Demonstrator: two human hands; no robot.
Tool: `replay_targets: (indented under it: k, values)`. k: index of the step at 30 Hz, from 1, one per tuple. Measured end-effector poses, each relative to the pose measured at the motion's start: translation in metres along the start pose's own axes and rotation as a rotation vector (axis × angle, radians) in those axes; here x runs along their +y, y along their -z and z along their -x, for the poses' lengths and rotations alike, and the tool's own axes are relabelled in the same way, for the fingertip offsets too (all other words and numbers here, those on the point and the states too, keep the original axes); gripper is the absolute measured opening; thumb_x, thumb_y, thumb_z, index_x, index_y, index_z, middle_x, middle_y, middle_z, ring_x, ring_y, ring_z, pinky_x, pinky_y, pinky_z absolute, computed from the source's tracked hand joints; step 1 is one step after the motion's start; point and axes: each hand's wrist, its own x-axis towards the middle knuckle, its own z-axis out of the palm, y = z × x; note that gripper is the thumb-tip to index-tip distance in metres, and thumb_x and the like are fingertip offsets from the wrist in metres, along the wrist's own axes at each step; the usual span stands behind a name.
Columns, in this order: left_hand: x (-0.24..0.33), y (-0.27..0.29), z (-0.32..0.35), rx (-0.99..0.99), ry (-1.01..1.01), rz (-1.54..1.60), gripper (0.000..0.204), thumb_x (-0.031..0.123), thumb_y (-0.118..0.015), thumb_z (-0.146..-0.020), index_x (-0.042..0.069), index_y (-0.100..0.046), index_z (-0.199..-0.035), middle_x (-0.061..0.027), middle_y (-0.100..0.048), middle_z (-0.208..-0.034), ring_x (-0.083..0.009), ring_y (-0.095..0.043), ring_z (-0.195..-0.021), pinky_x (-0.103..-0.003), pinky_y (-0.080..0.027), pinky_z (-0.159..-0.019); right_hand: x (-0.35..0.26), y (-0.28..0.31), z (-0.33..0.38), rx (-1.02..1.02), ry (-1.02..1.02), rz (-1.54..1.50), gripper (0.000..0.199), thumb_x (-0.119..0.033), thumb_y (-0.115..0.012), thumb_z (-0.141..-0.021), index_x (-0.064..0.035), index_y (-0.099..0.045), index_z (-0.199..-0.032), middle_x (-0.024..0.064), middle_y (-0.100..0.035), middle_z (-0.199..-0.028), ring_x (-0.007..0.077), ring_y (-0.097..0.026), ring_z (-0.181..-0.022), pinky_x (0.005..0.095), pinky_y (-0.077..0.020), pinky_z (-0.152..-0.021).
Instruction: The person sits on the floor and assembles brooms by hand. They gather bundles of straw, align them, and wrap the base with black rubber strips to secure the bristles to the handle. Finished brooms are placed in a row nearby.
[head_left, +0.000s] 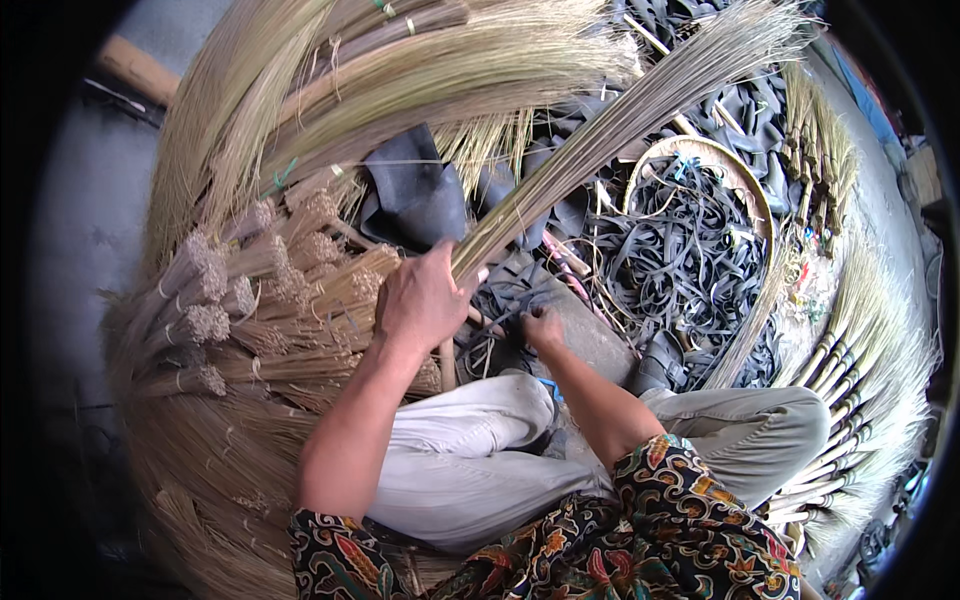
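Observation:
My left hand (425,300) is wrapped round the lower end of a bundle of long, dry broom grass (620,145). The bundle slants up and away to the far right, its fine tips fanning out. Lower and to the right, my right hand (543,328) is closed, with its fingers curled in beside loose black rubber strips (505,295). What it grips is too dark and small to make out. A black rubber sheet (415,190) lies just beyond my left hand.
Tied stalk bundles (250,300) are heaped at the left, with long grass sheaves (430,90) behind. To the right, a round woven basket (768,215) holds tangled rubber strips (680,250). Several brooms with bound handles (850,390) lie fanned at the far right.

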Motion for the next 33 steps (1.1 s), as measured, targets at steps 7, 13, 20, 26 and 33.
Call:
replay_targets:
  k: [7,13,20,26,33]
  values:
    - [-0.019,-0.011,-0.008,0.04,0.014,0.012,0.03,0.031,-0.074,-0.093,0.004,-0.065,-0.104,-0.025,-0.072,-0.089,-0.0469,-0.069,-0.09,-0.053,-0.055,-0.076,-0.044,0.084,0.078,0.004,0.456,-0.013,0.028,-0.023,-0.056,-0.106,0.0023,-0.06,-0.117,0.0104,-0.066,-0.1,0.0166,-0.06,-0.088,0.0341,-0.0484,-0.078]
    - [-0.016,-0.012,-0.005,0.075,0.037,-0.066,0.031,0.032,-0.073,-0.093,0.005,-0.064,-0.103,-0.0247,-0.072,-0.091,-0.0463,-0.07,-0.093,-0.054,-0.055,-0.077,-0.145,0.151,0.162,-0.246,0.926,-0.27,0.027,-0.028,-0.055,-0.109,-0.0019,-0.062,-0.106,0.0118,-0.06,-0.079,0.0203,-0.058,-0.076,0.0359,-0.0481,-0.071]
    - [0.005,-0.013,0.014,0.186,-0.077,-0.197,0.022,0.015,-0.071,-0.09,0.002,-0.063,-0.105,-0.0238,-0.074,-0.087,-0.0419,-0.075,-0.084,-0.05,-0.06,-0.072,-0.178,0.147,0.178,-0.318,0.473,-0.394,0.04,-0.033,-0.055,-0.11,-0.0008,-0.064,-0.088,-0.0026,-0.05,-0.067,0.0066,-0.044,-0.064,0.028,-0.0371,-0.057]
    - [0.02,-0.015,0.02,0.114,-0.047,-0.234,0.052,0.016,-0.076,-0.087,-0.005,-0.05,-0.128,-0.024,-0.074,-0.085,-0.039,-0.076,-0.083,-0.049,-0.06,-0.071,-0.176,0.156,0.19,-0.317,0.474,-0.663,0.037,-0.034,-0.054,-0.111,-0.0052,-0.068,-0.092,-0.0085,-0.043,-0.053,0.0015,-0.032,-0.043,0.0223,-0.0214,-0.042]
    - [0.024,-0.014,0.024,0.159,-0.142,-0.197,0.059,0.019,-0.077,-0.087,0.003,-0.051,-0.138,-0.0239,-0.075,-0.089,-0.0396,-0.076,-0.085,-0.05,-0.06,-0.074,-0.181,0.17,0.195,-0.445,0.44,-0.743,0.038,-0.034,-0.052,-0.111,-0.0044,-0.069,-0.094,-0.0089,-0.042,-0.055,0.0011,-0.032,-0.045,0.0222,-0.0215,-0.043]
